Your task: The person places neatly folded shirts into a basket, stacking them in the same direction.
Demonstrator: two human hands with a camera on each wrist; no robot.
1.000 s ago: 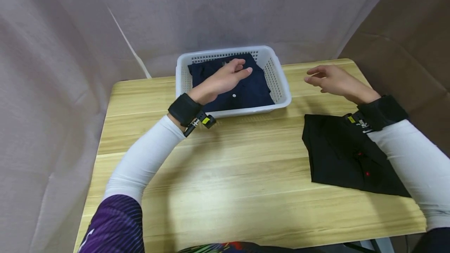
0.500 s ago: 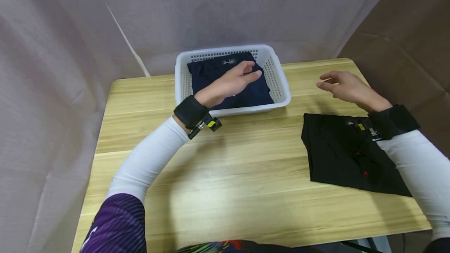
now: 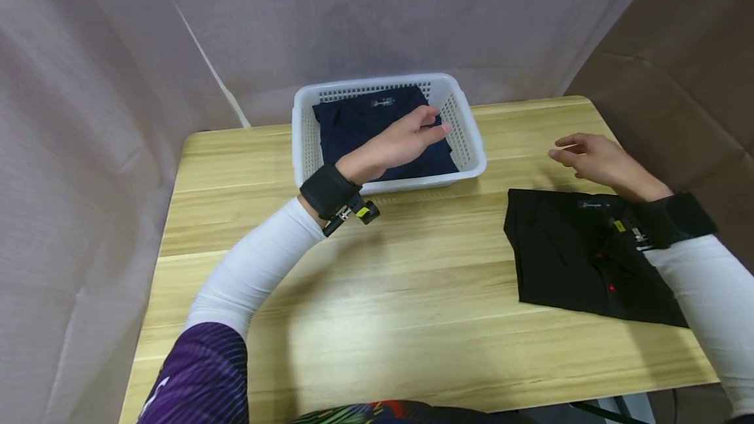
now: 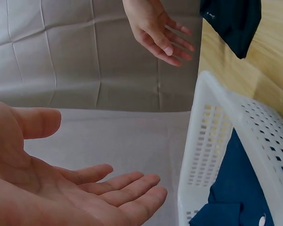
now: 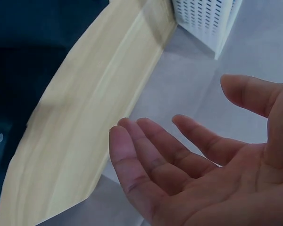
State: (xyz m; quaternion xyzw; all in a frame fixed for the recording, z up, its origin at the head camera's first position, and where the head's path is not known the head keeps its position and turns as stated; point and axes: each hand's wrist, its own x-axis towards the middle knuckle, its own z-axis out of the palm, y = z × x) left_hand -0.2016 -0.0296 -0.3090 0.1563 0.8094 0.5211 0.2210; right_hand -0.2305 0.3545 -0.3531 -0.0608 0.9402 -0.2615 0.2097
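Above the white plastic basket [image 3: 302,133] hovers my left hand [image 3: 406,141], fingers loosely extended and holding nothing. Inside the basket lies a folded dark navy garment [image 3: 347,129] with a label near its top; my hand hides part of it. On the right of the table, a folded black garment [image 3: 559,247] lies flat, with a label at its upper edge and small red spots. My right hand [image 3: 603,161] is in the air just beyond the black garment's far edge, its fingers relaxed. In the right wrist view the palm [image 5: 217,188] holds nothing.
The light wooden table [image 3: 383,313] has its back edge along a grey cloth backdrop [image 3: 247,31]. A brown cloth panel [image 3: 689,84] hangs on the right side.
My left hand has drifted right over the basket. The right hand has moved right and slightly nearer to me, uncovering the black garment's label. Both garments and the basket stay in place.
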